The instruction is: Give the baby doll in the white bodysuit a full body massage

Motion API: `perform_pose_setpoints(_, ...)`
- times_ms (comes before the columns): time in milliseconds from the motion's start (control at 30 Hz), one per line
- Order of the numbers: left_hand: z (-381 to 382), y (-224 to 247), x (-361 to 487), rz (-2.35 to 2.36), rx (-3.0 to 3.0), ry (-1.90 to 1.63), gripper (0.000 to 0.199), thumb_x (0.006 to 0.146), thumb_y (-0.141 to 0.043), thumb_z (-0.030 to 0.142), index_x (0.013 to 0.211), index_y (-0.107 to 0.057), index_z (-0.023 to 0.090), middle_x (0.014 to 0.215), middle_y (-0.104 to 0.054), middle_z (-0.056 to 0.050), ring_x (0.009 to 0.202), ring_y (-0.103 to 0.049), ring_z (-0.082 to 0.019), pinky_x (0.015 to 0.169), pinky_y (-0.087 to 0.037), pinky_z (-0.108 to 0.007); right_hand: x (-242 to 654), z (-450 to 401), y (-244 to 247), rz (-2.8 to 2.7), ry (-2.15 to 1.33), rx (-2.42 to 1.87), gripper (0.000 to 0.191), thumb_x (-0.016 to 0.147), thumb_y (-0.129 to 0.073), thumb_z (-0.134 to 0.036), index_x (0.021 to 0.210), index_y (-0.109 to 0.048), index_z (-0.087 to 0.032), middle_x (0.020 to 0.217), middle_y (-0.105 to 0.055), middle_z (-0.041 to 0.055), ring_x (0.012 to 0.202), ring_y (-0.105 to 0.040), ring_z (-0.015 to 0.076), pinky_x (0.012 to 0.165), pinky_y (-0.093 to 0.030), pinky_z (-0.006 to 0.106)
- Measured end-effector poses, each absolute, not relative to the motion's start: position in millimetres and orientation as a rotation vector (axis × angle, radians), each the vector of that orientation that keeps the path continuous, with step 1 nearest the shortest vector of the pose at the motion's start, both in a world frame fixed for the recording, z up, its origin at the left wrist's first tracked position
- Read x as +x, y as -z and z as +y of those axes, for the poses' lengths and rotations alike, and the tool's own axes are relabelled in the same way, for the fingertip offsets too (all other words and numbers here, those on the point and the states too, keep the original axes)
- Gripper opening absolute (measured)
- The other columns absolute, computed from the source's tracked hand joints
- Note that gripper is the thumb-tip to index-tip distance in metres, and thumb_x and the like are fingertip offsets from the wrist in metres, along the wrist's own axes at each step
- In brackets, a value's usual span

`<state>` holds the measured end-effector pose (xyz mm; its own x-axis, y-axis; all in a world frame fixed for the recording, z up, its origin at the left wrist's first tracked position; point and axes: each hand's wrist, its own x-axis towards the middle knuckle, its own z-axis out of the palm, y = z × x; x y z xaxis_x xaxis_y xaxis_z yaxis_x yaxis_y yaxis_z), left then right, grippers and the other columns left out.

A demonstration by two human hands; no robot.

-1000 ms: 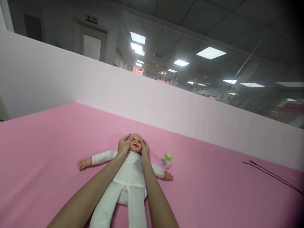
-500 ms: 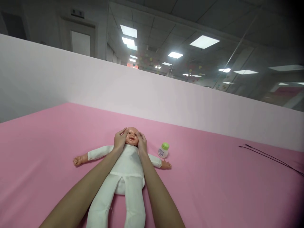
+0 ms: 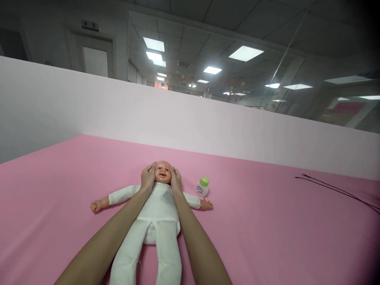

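Observation:
A baby doll (image 3: 158, 209) in a white cloth suit lies on its back on a pink padded surface (image 3: 261, 225), arms spread and plastic head at the top. My left hand (image 3: 147, 177) cups the left side of the doll's head (image 3: 162, 172) in this view, and my right hand (image 3: 176, 179) cups the other side. The face shows between my hands. Just beyond the doll's outstretched plastic hand stands a small white bottle with a green cap (image 3: 202, 187), upright and apart from my right hand.
Thin black wires (image 3: 335, 190) lie on the pink surface at the right. A white wall (image 3: 192, 126) rises behind the surface. Beyond it are a door, ceiling lights and glass partitions.
My hands have slid from around the doll's eyes outward and down to the sides of its head, showing more of the face. The view has also shifted slightly.

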<state>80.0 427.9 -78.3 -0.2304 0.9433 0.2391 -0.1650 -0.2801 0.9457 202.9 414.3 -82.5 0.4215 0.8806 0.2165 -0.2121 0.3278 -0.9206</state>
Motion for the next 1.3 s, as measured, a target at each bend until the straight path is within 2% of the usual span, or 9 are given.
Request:
perform_pose_setpoints(133, 422, 79, 80, 1.087, 1.216, -1.664, 0.050, 0.097, -0.056, 0.059, 0.112, -0.079, 0.018, 0.127, -0.077, -0.011, 0.127, -0.066, -0.032, 0.112, -0.047, -0.042, 203, 412, 84, -0.880, -0.749, -1.005, 0.042, 0.082, -0.064, -0.063, 0.088, -0.070, -0.021, 0.095, -0.077, 0.0045, 0.097, -0.069, 0.0246, 0.089, -0.054, 0.033)
perform_pose_setpoints(267, 417, 78, 84, 1.118, 1.349, -1.643, 0.057, 0.101, -0.046, 0.064, 0.111, -0.078, 0.018, 0.123, -0.078, -0.012, 0.123, -0.067, -0.031, 0.110, -0.049, -0.042, 204, 403, 78, -0.981, -0.514, -1.098, 0.048, 0.089, -0.056, -0.064, 0.096, -0.072, -0.020, 0.106, -0.078, 0.0099, 0.103, -0.068, 0.0270, 0.095, -0.051, 0.036)
perform_pose_setpoints(400, 415, 68, 80, 1.178, 1.460, -1.655, 0.053, 0.100, -0.047, 0.058, 0.112, -0.077, 0.016, 0.135, -0.071, -0.016, 0.138, -0.057, -0.033, 0.121, -0.037, -0.045, 206, 387, 69, -1.192, -0.425, -1.216, 0.058, 0.099, -0.038, -0.064, 0.100, -0.074, -0.019, 0.106, -0.079, 0.0134, 0.101, -0.070, 0.0293, 0.098, -0.052, 0.042)
perform_pose_setpoints(500, 412, 66, 66, 1.163, 1.566, -1.606, 0.047, 0.097, -0.054, 0.053, 0.115, -0.078, 0.016, 0.137, -0.070, -0.017, 0.138, -0.057, -0.034, 0.123, -0.036, -0.048, 210, 373, 68, -1.350, -0.501, -1.203, 0.060, 0.095, -0.052, -0.064, 0.128, -0.071, -0.017, 0.130, -0.075, 0.0151, 0.121, -0.068, 0.0314, 0.109, -0.049, 0.044)
perform_pose_setpoints(633, 405, 80, 44, 1.046, 1.703, -1.461, 0.057, 0.090, -0.068, 0.054, 0.133, -0.072, 0.017, 0.147, -0.066, -0.014, 0.137, -0.060, -0.032, 0.116, -0.046, -0.043, 213, 362, 75, -1.395, -0.579, -1.172, 0.087, 0.075, -0.081, -0.053, 0.150, -0.057, -0.017, 0.154, -0.059, 0.0156, 0.143, -0.055, 0.0343, 0.119, -0.043, 0.045)
perform_pose_setpoints(800, 401, 103, 37, 1.063, 1.719, -1.366, 0.090, 0.079, -0.083, 0.056, 0.153, -0.055, 0.012, 0.150, -0.061, -0.019, 0.129, -0.066, -0.034, 0.108, -0.054, -0.044, 216, 360, 79, -1.373, -0.598, -1.175, 0.083, 0.077, -0.081, -0.048, 0.151, -0.058, -0.019, 0.155, -0.058, 0.0149, 0.146, -0.053, 0.0345, 0.121, -0.041, 0.048)
perform_pose_setpoints(933, 406, 108, 37, 1.087, 1.666, -1.412, 0.077, 0.085, -0.077, 0.053, 0.149, -0.060, 0.014, 0.149, -0.063, -0.018, 0.131, -0.065, -0.034, 0.110, -0.053, -0.044, 221, 360, 81, -1.420, -0.595, -1.137, 0.071, 0.089, -0.069, -0.056, 0.148, -0.062, -0.019, 0.156, -0.057, 0.0141, 0.149, -0.049, 0.0329, 0.125, -0.035, 0.048)
perform_pose_setpoints(1133, 409, 107, 35, 1.100, 1.721, -1.463, 0.059, 0.101, -0.050, 0.054, 0.140, -0.068, 0.014, 0.150, -0.062, -0.015, 0.143, -0.056, -0.031, 0.122, -0.040, -0.047, 225, 363, 88, -1.443, -0.605, -1.103, 0.070, 0.095, -0.057, -0.064, 0.150, -0.061, -0.020, 0.159, -0.053, 0.0124, 0.150, -0.048, 0.0311, 0.126, -0.033, 0.048)
perform_pose_setpoints(1300, 404, 103, 35, 1.116, 1.700, -1.387, 0.080, 0.084, -0.076, 0.057, 0.149, -0.060, 0.011, 0.146, -0.065, -0.018, 0.126, -0.068, -0.034, 0.105, -0.055, -0.043, 223, 362, 87, -1.412, -0.654, -1.108, 0.083, 0.080, -0.081, -0.051, 0.153, -0.056, -0.023, 0.158, -0.055, 0.0102, 0.147, -0.052, 0.0329, 0.122, -0.041, 0.049)
